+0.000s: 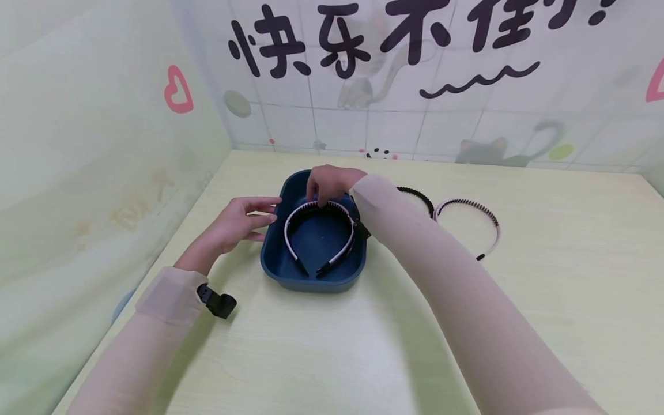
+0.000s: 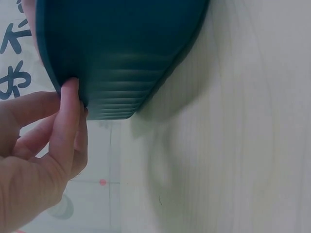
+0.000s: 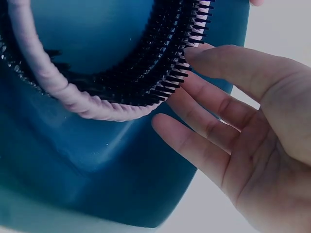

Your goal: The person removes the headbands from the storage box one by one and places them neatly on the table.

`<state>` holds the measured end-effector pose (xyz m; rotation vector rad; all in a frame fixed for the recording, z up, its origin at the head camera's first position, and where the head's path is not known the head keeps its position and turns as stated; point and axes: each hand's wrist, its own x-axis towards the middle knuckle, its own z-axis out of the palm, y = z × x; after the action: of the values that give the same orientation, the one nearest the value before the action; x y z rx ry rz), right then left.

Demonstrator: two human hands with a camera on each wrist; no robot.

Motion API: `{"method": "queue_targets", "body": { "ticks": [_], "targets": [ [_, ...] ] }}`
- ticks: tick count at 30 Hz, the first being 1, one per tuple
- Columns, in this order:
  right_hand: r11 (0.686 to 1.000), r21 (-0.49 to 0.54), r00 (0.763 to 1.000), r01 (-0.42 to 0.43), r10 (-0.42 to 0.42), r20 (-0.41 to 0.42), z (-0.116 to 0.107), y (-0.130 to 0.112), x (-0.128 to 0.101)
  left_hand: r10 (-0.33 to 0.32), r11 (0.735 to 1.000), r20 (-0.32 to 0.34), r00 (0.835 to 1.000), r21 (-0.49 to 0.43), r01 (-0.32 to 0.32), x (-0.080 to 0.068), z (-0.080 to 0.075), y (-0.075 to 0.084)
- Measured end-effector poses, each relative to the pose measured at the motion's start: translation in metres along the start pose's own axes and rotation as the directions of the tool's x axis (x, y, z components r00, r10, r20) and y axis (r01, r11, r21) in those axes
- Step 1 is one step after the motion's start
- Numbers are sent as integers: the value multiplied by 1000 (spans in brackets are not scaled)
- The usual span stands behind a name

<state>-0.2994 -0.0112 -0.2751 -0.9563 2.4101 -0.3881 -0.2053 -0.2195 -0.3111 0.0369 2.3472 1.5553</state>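
Note:
A pink headband (image 1: 287,230) with black comb teeth lies in a dark blue plastic bin (image 1: 316,285), its ends toward the near side. Beneath it, the right wrist view shows black, glittery banding, partly hidden by the pink headband (image 3: 73,101). My right hand (image 1: 332,181) reaches in from the far side and pinches the top of the pink headband between thumb and fingers. Beside the bin's left wall, my left hand (image 1: 233,225) has its fingers extended; its fingertips (image 2: 71,85) touch the bin (image 2: 121,43) near the rim.
To the right of the bin, a black headband (image 1: 417,195) lies on the pale table (image 1: 332,351), partly hidden by the right arm. Touching or very near it is another pale pink toothed headband (image 1: 498,227). A printed backdrop (image 1: 394,129) stands behind the table.

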Motion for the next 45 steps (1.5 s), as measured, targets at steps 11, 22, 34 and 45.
{"method": "queue_targets", "body": {
  "ticks": [11, 22, 34, 45],
  "targets": [
    [1000, -8, 1000, -11, 11, 1, 0, 1, 3, -6, 1000, -2, 1000, 2, 6, 0, -1, 0],
    [1000, 5, 1000, -7, 7, -6, -3, 2, 1, 1, 1000, 5, 1000, 4, -1, -2, 0, 2],
    [999, 36, 1000, 20, -19, -19, -9, 1, -7, 10, 1000, 4, 1000, 18, -10, -5, 2, 4],
    [997, 26, 997, 68, -67, -42, -14, -3, -14, 9, 1000, 2, 1000, 25, -9, -3, 1, 2]
  ]
}}
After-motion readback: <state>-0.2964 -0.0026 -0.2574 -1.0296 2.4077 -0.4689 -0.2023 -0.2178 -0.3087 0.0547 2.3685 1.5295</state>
